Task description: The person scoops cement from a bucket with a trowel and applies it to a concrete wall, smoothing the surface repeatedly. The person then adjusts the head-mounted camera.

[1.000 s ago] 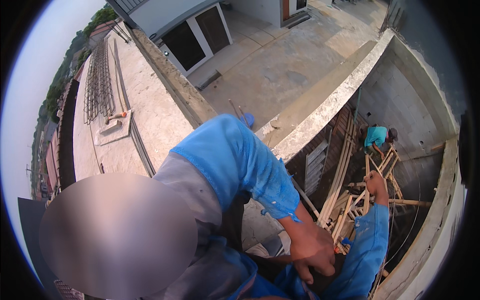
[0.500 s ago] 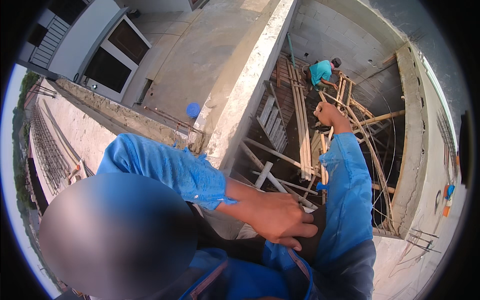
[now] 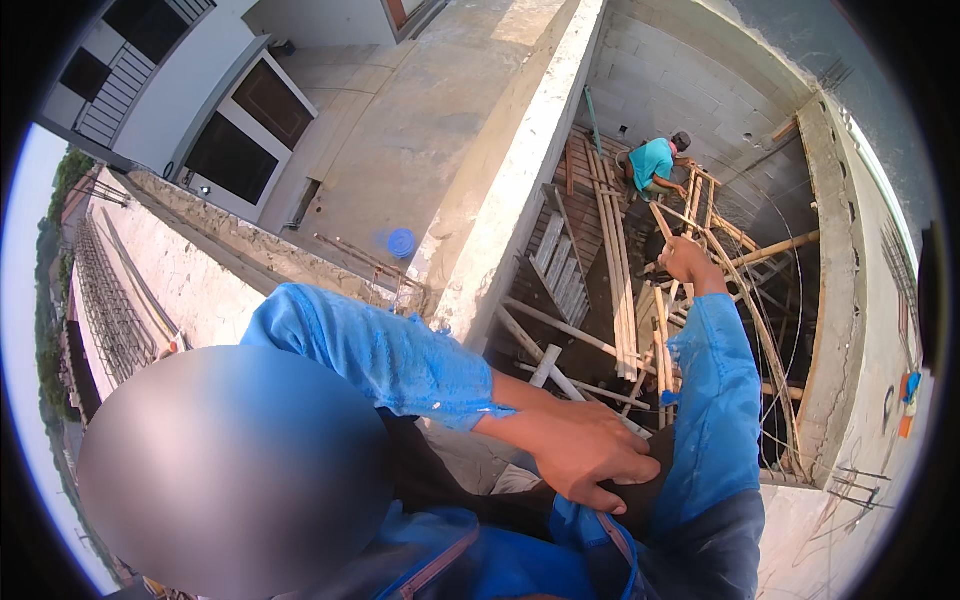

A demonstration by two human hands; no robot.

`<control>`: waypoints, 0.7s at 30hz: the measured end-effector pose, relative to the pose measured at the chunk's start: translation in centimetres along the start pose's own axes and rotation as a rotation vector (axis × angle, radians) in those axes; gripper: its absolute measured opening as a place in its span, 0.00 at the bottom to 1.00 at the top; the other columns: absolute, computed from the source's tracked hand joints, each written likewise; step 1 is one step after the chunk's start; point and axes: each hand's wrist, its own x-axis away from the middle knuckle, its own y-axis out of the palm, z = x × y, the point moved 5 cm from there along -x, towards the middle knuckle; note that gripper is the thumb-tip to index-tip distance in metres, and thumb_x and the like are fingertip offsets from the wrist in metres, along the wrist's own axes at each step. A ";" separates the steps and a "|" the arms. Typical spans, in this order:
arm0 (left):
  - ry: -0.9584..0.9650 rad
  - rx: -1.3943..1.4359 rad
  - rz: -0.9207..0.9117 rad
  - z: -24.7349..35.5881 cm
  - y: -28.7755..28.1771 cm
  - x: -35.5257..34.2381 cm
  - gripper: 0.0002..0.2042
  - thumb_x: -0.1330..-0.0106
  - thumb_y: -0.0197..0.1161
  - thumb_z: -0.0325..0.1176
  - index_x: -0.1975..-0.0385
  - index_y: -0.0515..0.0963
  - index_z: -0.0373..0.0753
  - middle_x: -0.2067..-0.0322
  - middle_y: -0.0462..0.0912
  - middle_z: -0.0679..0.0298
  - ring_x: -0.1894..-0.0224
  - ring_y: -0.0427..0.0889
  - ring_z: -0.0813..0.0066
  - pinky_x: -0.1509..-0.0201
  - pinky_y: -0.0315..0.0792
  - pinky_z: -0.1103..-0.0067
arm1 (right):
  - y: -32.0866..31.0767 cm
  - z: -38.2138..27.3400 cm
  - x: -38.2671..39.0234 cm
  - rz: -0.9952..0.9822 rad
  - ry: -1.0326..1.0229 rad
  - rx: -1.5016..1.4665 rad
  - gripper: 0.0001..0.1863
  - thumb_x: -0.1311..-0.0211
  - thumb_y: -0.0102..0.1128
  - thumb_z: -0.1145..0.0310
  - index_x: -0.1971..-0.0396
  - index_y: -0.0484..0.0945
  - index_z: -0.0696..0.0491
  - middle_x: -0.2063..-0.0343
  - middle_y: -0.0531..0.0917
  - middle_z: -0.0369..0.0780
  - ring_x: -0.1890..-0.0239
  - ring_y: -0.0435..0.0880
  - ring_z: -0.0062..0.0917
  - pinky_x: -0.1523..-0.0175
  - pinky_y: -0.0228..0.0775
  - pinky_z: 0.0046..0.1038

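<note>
My right hand (image 3: 690,264) is held out over the pit with its index finger pointing away and the other fingers bent. Nothing shows in its grip. Beyond that fingertip is a scaffold of wooden and bamboo poles (image 3: 614,270), where a person in a teal shirt (image 3: 652,165) crouches with an arm at the poles. My left hand (image 3: 597,450) lies on dark cloth (image 3: 648,490) near my right sleeve, fingers loosely bent and thumb apart. Frayed blue sleeves (image 3: 390,365) cover both my arms.
A pale concrete wall top (image 3: 530,165) runs beside the deep block-walled pit. A blue bucket (image 3: 401,243) stands on the concrete floor left of it. Rebar ends (image 3: 858,485) stick out at the right, and a rebar bundle (image 3: 110,300) lies at far left. A blurred round patch covers the lower left.
The whole view has shifted, with the surroundings now lower and further right. My right hand still points over the pit. My left hand stays on the dark cloth, fingers slightly less curled.
</note>
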 end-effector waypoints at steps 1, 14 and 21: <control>0.010 0.018 -0.016 0.1 0.2 0.3 0.19 0.31 0.69 0.47 0.62 0.71 0.37 0.67 0.77 0.52 0.66 0.82 0.43 0.65 0.73 0.54 | -0.2 -0.1 0.1 -0.024 -0.022 0.014 0.30 0.23 0.63 0.56 0.30 0.73 0.58 0.39 0.83 0.54 0.38 0.83 0.50 0.31 0.75 0.48; 0.047 0.082 -0.011 -0.7 0.5 0.7 0.20 0.38 0.73 0.48 0.65 0.72 0.40 0.66 0.78 0.56 0.63 0.83 0.45 0.62 0.73 0.56 | -1.1 -2.6 -0.5 -0.004 0.040 -0.004 0.15 0.18 0.58 0.59 0.44 0.79 0.53 0.43 0.84 0.51 0.40 0.83 0.48 0.37 0.78 0.54; -0.067 0.126 -0.161 -1.0 -0.3 -0.4 0.21 0.30 0.72 0.50 0.63 0.73 0.39 0.66 0.78 0.57 0.64 0.84 0.49 0.62 0.74 0.60 | -0.5 0.3 -1.4 0.020 0.022 0.007 0.19 0.29 0.63 0.61 0.44 0.83 0.53 0.43 0.86 0.50 0.41 0.85 0.51 0.38 0.77 0.53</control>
